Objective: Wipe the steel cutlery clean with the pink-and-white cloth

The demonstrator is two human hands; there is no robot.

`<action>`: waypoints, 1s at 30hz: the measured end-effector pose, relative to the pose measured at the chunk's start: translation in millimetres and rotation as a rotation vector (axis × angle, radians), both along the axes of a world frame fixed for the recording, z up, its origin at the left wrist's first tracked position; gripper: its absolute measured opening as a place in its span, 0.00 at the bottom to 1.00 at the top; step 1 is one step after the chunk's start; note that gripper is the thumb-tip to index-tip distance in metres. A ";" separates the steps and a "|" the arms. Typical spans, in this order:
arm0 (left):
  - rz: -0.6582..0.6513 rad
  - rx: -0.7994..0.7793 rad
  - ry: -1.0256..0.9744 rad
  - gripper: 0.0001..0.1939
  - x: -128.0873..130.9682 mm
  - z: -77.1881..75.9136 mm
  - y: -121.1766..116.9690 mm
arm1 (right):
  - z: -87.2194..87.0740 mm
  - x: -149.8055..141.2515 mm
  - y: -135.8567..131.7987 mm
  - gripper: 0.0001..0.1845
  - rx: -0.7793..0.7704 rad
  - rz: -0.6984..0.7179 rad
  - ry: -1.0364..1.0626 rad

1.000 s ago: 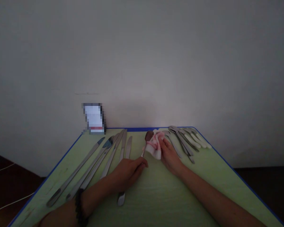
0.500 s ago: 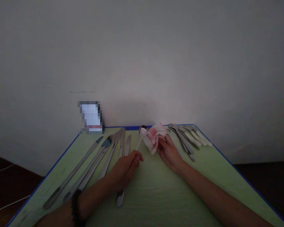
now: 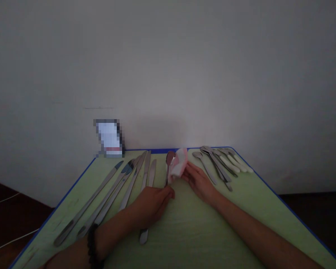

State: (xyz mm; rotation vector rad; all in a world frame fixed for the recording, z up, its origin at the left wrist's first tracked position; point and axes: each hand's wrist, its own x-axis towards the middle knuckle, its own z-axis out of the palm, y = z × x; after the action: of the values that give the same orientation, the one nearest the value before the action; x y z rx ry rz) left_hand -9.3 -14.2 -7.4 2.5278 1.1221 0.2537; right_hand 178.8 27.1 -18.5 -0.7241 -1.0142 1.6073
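Note:
My left hand (image 3: pixel 156 201) is closed on the lower handle of a metal spoon (image 3: pixel 170 158), whose bowl points toward the wall. In my right hand (image 3: pixel 198 181) a pink and white cloth (image 3: pixel 179 162) is pinched, crumpled against the spoon's right side and covering part of it. Under and beyond my left hand lie table knives (image 3: pixel 152 173), one with its handle end showing below the hand. A single spoon (image 3: pixel 204 166) rests just beyond my right fingers.
Several long knives (image 3: pixel 89 203) lie fanned on the left of the green table (image 3: pixel 190 239). To the right are a pile of metal spoons (image 3: pixel 217 164) and cutlery with white handles (image 3: pixel 236 163). A blurred phone-like screen (image 3: pixel 109 138) leans on the wall (image 3: pixel 168 74).
The spoon has turned more upright, its bowl facing me more. My left hand has shifted slightly right and down, and the cloth has moved a little left along the spoon, uncovering the single spoon.

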 end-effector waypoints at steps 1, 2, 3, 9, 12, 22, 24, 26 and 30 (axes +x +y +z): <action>-0.009 0.008 0.011 0.15 0.0 -0.6 0.3 | 0.4 0.1 0.2 0.16 0.003 0.012 -0.009; -0.015 0.016 0.018 0.15 0.0 -1.2 0.5 | 0.8 0.1 0.4 0.15 0.009 0.024 -0.021; -0.018 0.024 0.023 0.15 0.0 -1.8 0.7 | 1.1 0.2 0.6 0.15 0.015 0.032 -0.032; -0.027 0.070 0.037 0.15 0.4 -4.3 0.7 | -0.3 2.4 1.4 0.15 0.008 0.003 -0.067; -0.070 0.093 0.040 0.14 0.8 -3.4 0.3 | -3.7 4.3 2.9 0.14 0.016 -0.015 -0.148; -0.123 0.121 0.055 0.15 -1.1 -2.5 -0.2 | -4.3 4.5 4.4 0.15 0.037 0.004 -0.192; -0.116 0.111 0.026 0.15 -1.4 -4.0 0.3 | -3.9 4.1 4.0 0.18 0.006 -0.007 -0.153; -0.106 0.091 -0.004 0.15 -1.5 -4.2 0.5 | -3.6 3.9 3.8 0.24 -0.022 -0.012 -0.110; -0.069 0.040 -0.047 0.15 -1.2 0.6 -1.3 | -3.4 3.8 3.5 0.23 -0.028 -0.005 -0.071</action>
State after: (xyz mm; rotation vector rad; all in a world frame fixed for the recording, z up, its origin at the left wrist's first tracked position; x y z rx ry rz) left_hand -10.6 -15.4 -6.8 2.5760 1.0200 0.3181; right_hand 182.6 30.6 -21.9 -0.8074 -1.0418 1.6034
